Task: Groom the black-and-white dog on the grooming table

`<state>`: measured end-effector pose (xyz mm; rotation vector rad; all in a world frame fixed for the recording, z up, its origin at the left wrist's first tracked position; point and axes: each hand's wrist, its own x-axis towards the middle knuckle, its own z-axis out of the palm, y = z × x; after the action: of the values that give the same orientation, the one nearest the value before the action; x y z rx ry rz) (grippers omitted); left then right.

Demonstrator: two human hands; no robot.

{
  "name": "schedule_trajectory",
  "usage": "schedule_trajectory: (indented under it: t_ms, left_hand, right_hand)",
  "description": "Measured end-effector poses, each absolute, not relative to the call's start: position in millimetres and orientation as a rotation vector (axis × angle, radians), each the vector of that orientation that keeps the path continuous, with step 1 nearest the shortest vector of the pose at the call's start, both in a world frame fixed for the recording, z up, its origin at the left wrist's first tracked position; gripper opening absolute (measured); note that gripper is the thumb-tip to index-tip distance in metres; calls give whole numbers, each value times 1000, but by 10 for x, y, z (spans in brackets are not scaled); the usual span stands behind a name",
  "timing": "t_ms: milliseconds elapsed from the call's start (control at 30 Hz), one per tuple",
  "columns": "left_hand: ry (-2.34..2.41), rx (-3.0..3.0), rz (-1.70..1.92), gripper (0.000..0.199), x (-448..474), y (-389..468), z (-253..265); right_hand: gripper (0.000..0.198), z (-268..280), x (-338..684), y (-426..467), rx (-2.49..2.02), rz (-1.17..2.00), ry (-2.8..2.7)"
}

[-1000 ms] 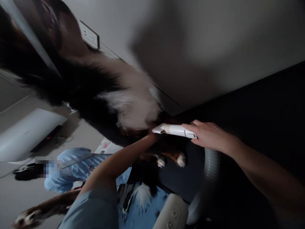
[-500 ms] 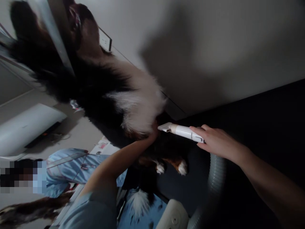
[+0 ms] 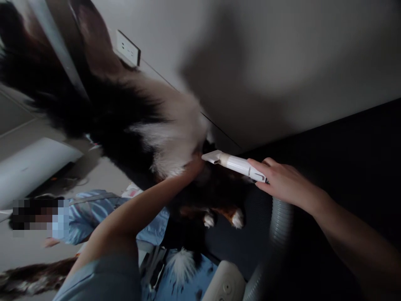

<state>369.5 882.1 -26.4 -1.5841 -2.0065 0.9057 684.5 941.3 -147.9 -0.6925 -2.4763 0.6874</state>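
Now right fingers point(image 3: 258, 166) around the white nozzle point(image 3: 237, 164), steeper than before; left hand point(image 3: 194, 165) against the dog point(image 3: 169, 133), fingers' grip unclear.

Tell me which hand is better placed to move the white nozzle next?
Probably the right hand: it grips the white nozzle, while the left hand is at the lower chest of the dog.

I see the left arm point(image 3: 138, 213) stretched out, the left hand point(image 3: 196, 164) too dim to see its fingers. The right arm point(image 3: 347, 230) slants in, right hand point(image 3: 280, 177) curled.
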Motion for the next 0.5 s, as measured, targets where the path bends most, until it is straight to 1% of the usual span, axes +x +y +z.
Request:
schedule_trajectory:
  t_ms: [133, 233, 333, 500]
  left_hand:
    - [-1958, -1465, 967, 40, 3849, 8681, -48]
    - [-1856, -1509, 1061, 53, 3850, 8531, 28]
    - [-1802, -1601, 1108, 59, 3819, 8418, -29]
    - [-1871, -1644, 1142, 54, 3853, 8378, -229]
  right_hand:
    - [60, -1478, 6869, 9415, -646, 683, -2457]
    - [61, -1478, 6884, 9410, -640, 673, -2458]
    - [61, -1472, 6891, 9411, -638, 672, -2490]
    - [61, -1457, 6889, 9417, -621, 676, -2536]
